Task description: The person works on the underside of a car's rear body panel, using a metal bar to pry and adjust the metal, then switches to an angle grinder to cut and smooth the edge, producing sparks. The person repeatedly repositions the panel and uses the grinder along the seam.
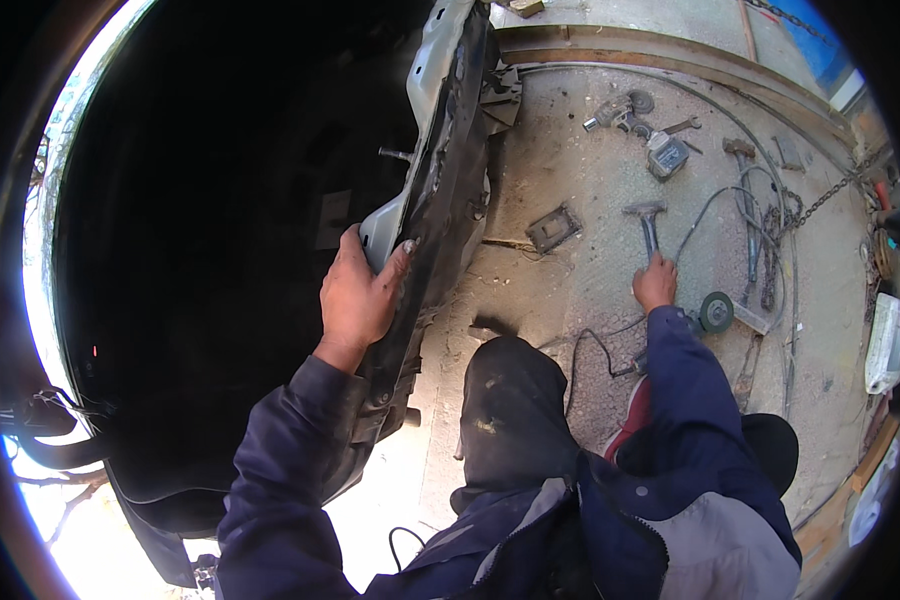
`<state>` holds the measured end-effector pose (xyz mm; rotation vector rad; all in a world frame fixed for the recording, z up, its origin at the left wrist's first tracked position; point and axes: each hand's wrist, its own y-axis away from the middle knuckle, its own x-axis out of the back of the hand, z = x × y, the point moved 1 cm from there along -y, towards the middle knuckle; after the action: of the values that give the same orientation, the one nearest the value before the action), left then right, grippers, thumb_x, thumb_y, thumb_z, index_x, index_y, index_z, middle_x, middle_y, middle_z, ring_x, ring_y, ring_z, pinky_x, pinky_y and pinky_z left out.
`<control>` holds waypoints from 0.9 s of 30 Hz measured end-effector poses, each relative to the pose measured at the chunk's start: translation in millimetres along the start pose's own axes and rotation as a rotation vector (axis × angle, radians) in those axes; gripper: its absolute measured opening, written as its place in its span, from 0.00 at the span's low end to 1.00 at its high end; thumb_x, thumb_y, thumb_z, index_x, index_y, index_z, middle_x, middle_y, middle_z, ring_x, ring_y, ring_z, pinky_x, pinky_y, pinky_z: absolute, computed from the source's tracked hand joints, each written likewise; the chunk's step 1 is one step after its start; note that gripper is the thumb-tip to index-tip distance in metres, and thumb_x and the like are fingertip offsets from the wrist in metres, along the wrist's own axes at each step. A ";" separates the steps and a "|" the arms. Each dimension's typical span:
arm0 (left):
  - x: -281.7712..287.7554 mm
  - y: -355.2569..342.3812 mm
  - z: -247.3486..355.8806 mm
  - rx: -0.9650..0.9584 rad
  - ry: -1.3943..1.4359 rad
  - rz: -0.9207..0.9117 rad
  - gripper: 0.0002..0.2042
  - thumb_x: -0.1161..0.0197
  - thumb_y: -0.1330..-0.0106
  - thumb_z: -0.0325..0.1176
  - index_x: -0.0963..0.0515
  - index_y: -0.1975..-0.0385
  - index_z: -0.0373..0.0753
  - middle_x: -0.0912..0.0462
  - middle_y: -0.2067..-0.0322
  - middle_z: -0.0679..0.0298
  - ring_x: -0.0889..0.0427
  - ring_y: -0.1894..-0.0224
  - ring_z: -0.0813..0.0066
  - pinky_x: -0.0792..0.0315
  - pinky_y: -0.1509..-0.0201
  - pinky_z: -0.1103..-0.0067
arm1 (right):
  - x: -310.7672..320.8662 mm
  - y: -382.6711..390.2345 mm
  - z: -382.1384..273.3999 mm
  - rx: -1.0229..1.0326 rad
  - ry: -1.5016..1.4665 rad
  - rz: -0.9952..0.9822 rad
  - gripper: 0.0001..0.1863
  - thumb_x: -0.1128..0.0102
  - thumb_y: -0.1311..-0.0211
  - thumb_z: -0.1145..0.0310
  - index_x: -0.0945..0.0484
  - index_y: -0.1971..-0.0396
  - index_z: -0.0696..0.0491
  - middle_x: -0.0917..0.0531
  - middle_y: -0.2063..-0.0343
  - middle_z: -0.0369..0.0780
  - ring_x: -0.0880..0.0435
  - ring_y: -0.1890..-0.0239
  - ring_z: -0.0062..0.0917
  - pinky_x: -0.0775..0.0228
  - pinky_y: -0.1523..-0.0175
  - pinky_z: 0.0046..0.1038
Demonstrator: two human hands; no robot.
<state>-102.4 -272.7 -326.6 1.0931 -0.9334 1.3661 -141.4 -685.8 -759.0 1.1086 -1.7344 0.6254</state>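
Note:
On the left, my left hand (358, 305) clasps the upright edge of a vehicle body panel (435, 215), thumb on the near side and fingers over the inner side. Part of those fingers is hidden by the dark interior. Pale grey metal flange (425, 90) runs along that edge, and a bolt-like stud (396, 154) sticks out of it. My right hand (655, 284) is closed round the handle of a hammer (646, 215), held low over the floor with its head pointing away from me. Just below that hand lies an angle grinder (716, 312) with a green disc.
A cordless power tool (667, 155), an open-end wrench (683, 126), a second hammer (740, 148) and a chain (770, 245) lie on the rough floor at right. A dark rectangular bracket (553, 229) rests between panel and tools. Cables loop around; a steel beam (670, 62) crosses the back.

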 end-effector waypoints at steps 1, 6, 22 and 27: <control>-0.5 -0.7 0.1 0.004 0.030 -0.002 0.38 0.34 0.28 0.58 0.31 0.32 0.30 0.15 0.46 0.37 0.15 0.44 0.38 0.22 0.39 0.59 | -5.6 -8.0 0.8 -0.014 0.052 -0.015 0.26 0.35 0.37 0.68 0.25 0.38 0.57 0.20 0.45 0.57 0.21 0.40 0.56 0.28 0.34 0.51; -1.2 -1.3 0.2 -0.063 0.032 0.086 0.35 0.31 0.28 0.55 0.28 0.35 0.28 0.13 0.51 0.39 0.12 0.46 0.41 0.20 0.42 0.62 | -8.1 -40.3 7.6 -0.032 0.221 -0.123 0.16 0.38 0.35 0.70 0.22 0.48 0.58 0.16 0.51 0.53 0.14 0.47 0.53 0.20 0.41 0.46; -1.1 -0.1 -0.1 -0.028 0.007 0.065 0.36 0.33 0.29 0.57 0.28 0.36 0.28 0.14 0.49 0.38 0.13 0.47 0.38 0.20 0.42 0.58 | 30.3 -9.1 -36.0 -0.723 -1.361 -0.569 0.09 0.36 0.29 0.67 0.22 0.63 0.58 0.19 0.76 0.41 0.18 0.77 0.27 0.21 0.73 0.31; -0.7 1.0 0.0 -0.035 0.004 0.080 0.32 0.33 0.29 0.57 0.26 0.46 0.29 0.13 0.52 0.39 0.13 0.49 0.38 0.20 0.44 0.56 | 107.0 4.7 -107.4 -0.518 -1.302 -0.371 0.16 0.38 0.23 0.57 0.25 0.61 0.56 0.21 0.75 0.39 0.20 0.80 0.23 0.24 0.76 0.30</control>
<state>-103.4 -273.1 -327.2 1.0358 -1.0033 1.4116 -112.7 -641.2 -616.8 1.4906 -2.3800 -0.9764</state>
